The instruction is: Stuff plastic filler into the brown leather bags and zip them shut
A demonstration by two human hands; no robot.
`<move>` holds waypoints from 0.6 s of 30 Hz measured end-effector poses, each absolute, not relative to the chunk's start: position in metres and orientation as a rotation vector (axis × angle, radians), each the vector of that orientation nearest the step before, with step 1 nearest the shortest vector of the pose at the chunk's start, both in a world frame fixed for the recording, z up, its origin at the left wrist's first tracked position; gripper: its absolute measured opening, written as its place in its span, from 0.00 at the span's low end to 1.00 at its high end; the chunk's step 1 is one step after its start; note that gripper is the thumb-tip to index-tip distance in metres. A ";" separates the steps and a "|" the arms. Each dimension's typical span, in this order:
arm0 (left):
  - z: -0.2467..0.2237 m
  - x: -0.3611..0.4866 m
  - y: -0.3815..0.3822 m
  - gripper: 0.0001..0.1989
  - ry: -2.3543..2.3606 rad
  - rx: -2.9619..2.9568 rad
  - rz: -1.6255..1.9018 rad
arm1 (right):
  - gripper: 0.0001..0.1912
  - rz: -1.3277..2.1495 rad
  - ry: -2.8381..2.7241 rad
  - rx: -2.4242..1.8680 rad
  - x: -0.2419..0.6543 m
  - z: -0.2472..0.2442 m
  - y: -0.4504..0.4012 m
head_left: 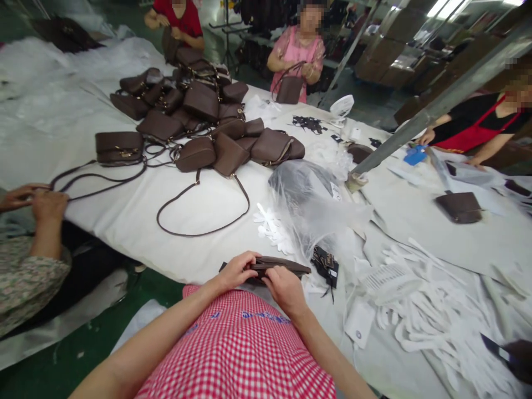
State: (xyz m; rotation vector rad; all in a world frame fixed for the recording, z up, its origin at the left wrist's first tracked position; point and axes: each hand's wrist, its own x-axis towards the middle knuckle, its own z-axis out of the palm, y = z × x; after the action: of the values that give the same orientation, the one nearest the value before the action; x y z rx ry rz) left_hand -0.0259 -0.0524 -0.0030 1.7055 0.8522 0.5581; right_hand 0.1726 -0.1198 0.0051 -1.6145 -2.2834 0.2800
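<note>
At the near edge of the table, both my hands are on a dark brown leather handbag (291, 265), seen from its narrow top side. My left hand (238, 271) pinches its left end, thumb and fingers closed on the edge. My right hand (285, 285) grips the near side around the middle, fingertips at the opening. What lies inside the bag is hidden. Just right of it are black hang tags (326, 269) with cords. Beyond these sits a clear plastic bag (307, 205) with something dark in it.
A pile of brown handbags (201, 102) covers the table's far middle, one strap looping toward me. White paper strips (432, 316) lie at right. A slanted metal pole (428, 100) rises from the table. A co-worker's hands (47, 202) hold straps at left; other people work across the table.
</note>
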 end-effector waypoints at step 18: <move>0.064 -0.030 -0.014 0.03 0.752 2.181 0.372 | 0.11 0.446 -1.629 -1.768 0.128 0.046 -0.103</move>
State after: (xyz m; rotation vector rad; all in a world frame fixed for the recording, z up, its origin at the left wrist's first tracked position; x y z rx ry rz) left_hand -0.0302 -0.0141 0.0640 2.1810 0.7518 0.3720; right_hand 0.1276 -0.1030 0.0460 -1.7683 -1.6291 0.4457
